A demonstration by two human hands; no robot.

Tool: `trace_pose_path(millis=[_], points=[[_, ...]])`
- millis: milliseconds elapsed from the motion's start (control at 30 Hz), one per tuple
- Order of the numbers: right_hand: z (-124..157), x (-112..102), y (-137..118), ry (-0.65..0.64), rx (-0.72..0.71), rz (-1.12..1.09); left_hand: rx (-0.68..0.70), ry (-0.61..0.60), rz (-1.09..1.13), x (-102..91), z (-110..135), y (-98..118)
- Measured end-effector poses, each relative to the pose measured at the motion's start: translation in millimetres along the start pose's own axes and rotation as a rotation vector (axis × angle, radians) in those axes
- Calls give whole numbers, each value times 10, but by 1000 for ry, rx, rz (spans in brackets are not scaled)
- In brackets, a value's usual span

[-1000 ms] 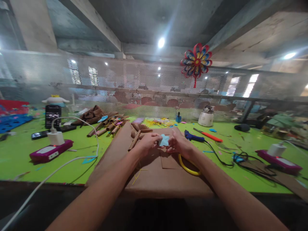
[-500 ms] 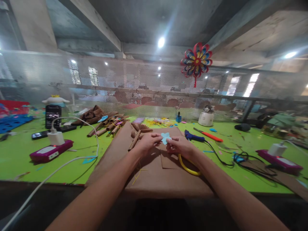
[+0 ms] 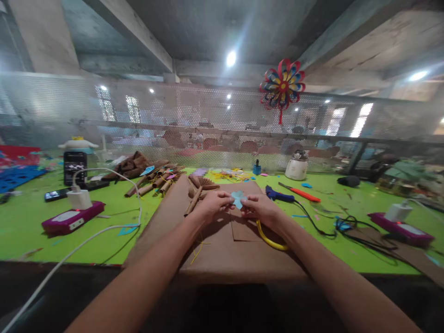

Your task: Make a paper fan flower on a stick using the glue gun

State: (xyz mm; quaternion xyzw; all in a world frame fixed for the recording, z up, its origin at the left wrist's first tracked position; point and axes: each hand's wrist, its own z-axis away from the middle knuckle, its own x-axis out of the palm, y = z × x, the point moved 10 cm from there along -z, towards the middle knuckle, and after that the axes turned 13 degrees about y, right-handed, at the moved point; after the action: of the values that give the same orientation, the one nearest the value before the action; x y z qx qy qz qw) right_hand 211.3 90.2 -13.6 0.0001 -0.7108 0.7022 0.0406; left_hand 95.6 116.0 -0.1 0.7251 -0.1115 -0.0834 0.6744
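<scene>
Between my two hands is a small light-blue paper flower (image 3: pixel 238 199) with rounded petals. My left hand (image 3: pixel 215 204) pinches its left edge, and my right hand (image 3: pixel 259 206) pinches the right edge. Both are held over a brown paper sheet (image 3: pixel 215 266) covering the middle of the table. A folded brown paper fan with a rolled stem (image 3: pixel 194 200) lies just beyond my left hand. Under my right wrist curves a yellow tube-like loop (image 3: pixel 268 240). A smaller brown paper piece (image 3: pixel 243 231) rests beneath the hands.
A blue glue gun (image 3: pixel 280 195) and an orange-handled cutter (image 3: pixel 305 194) lie right of the sheet. Rolled brown paper pieces (image 3: pixel 156 178) are piled at back left. Purple power strips (image 3: pixel 72 218) with cables stand on both sides. A white jar (image 3: pixel 296 169) stands at the back.
The blue paper flower has tilted slightly between my fingers and its petals look more creased. Both hands keep their pinch in nearly the same place. The view has shifted slightly.
</scene>
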Motion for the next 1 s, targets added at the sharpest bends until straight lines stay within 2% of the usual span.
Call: trace_pose_path(millis=[167, 300, 400, 667, 833, 1000], points=[[-45, -67, -18, 63, -36, -18, -62, -41, 0, 34, 9, -74], [-73, -63, -74, 49, -107, -80, -112, -76, 12, 96, 67, -85], [-44, -22, -117, 22, -140, -47, -123, -101, 50, 144, 110, -58], [6, 36, -140, -23, -166, 28, -26, 21, -6, -3, 1, -53], [-53, -53, -94, 49, -114, -19, 7, 50, -38, -56, -21, -11], [-88, -135, -5, 164, 8, -74, -46, 48, -23, -66, -7, -42]])
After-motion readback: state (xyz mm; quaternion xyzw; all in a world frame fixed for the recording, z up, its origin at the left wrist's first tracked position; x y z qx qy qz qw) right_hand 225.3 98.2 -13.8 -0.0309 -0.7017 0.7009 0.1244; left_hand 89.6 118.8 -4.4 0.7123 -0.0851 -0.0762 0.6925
